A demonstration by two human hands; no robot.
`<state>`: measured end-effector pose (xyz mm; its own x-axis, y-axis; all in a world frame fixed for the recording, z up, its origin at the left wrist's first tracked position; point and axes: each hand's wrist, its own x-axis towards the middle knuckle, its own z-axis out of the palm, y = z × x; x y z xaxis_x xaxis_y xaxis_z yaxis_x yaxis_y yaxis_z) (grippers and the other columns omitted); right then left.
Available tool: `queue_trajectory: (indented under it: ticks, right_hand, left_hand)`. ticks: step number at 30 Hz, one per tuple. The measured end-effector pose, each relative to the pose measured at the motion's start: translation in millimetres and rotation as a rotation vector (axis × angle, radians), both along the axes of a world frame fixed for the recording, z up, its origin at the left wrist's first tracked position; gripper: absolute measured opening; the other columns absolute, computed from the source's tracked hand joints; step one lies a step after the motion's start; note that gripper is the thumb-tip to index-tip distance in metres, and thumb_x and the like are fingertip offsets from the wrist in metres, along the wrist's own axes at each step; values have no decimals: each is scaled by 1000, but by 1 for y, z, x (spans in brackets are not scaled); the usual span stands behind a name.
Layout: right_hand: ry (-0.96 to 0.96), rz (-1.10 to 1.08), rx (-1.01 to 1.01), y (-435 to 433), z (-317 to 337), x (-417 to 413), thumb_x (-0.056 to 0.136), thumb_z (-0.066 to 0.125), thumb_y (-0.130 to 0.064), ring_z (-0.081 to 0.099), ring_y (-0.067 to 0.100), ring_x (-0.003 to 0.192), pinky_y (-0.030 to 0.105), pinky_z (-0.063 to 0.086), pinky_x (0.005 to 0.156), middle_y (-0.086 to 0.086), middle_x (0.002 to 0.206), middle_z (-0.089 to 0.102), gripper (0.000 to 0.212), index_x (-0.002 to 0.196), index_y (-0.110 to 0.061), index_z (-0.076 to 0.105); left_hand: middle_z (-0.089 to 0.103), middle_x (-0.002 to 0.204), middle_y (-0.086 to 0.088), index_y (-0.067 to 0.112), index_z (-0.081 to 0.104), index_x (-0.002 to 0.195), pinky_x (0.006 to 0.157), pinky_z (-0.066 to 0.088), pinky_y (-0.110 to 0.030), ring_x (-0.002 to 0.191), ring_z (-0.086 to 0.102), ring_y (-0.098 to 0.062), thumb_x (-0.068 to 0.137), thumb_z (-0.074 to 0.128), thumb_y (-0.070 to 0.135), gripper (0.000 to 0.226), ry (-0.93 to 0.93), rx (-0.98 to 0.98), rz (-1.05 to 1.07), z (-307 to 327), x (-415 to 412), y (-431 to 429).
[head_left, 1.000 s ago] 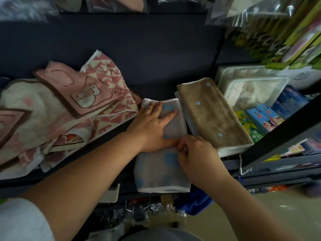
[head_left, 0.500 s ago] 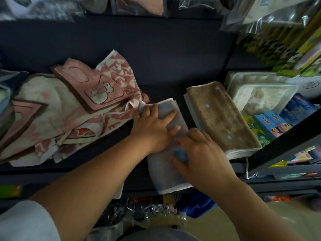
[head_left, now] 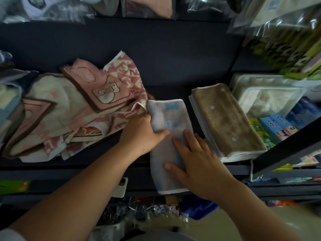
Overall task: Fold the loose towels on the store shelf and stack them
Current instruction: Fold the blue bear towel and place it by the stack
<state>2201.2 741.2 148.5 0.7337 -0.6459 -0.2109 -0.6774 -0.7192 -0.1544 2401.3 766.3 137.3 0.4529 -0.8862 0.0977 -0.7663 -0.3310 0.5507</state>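
Observation:
A pale blue-and-white towel (head_left: 166,119), folded into a long narrow strip, lies on the dark shelf (head_left: 173,66) with its near end hanging over the front edge. My left hand (head_left: 142,134) grips the strip's left edge, thumb on top and fingers tucked under. My right hand (head_left: 196,160) lies flat on the strip's near half with fingers spread. To the right sits a stack of folded towels topped by a brown towel (head_left: 225,122) with blue dots. On the left lies a loose heap of pink-and-cream towels (head_left: 69,115).
Clear plastic boxes (head_left: 267,94) and blue packets (head_left: 281,124) fill the shelf's right end, behind a dark upright post (head_left: 286,153). Bagged goods hang above the shelf. A lower shelf with clutter and a white price tag (head_left: 120,186) sits below the front edge.
My left hand slid from flat on top of the strip to gripping its left edge. My right hand moved from pinching the strip's right edge to lying flat on its near half.

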Motion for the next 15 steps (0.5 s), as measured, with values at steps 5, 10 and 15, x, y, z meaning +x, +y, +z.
queue_trajectory:
  ticks: [5, 10, 15]
  right_hand:
    - [-365, -53, -130, -15, 19, 2, 89, 32, -67, 49, 26, 125, 41, 47, 101, 1, 134, 53, 64, 133, -26, 55]
    - [-676, -195, 76, -43, 58, 7, 76, 67, -67, 21, 3, 147, 19, 26, 114, -7, 163, 23, 105, 159, -25, 19]
    - [-733, -247, 448, -59, 95, 1, 58, 80, -58, 47, -15, 117, -1, 37, 84, -29, 134, 48, 116, 157, -32, 25]
  left_hand:
    - [69, 94, 8, 29, 60, 101, 76, 59, -40, 87, 69, -10, 85, 72, 22, 21, 381, -82, -48, 5, -6, 2]
    - [70, 107, 7, 31, 59, 113, 89, 59, -43, 101, 69, -8, 91, 71, 16, 29, 539, -100, -323, 44, -5, 20]
    - [67, 101, 3, 18, 58, 111, 82, 58, -30, 96, 68, -9, 91, 68, 1, 28, 523, 5, -596, 83, -2, 30]
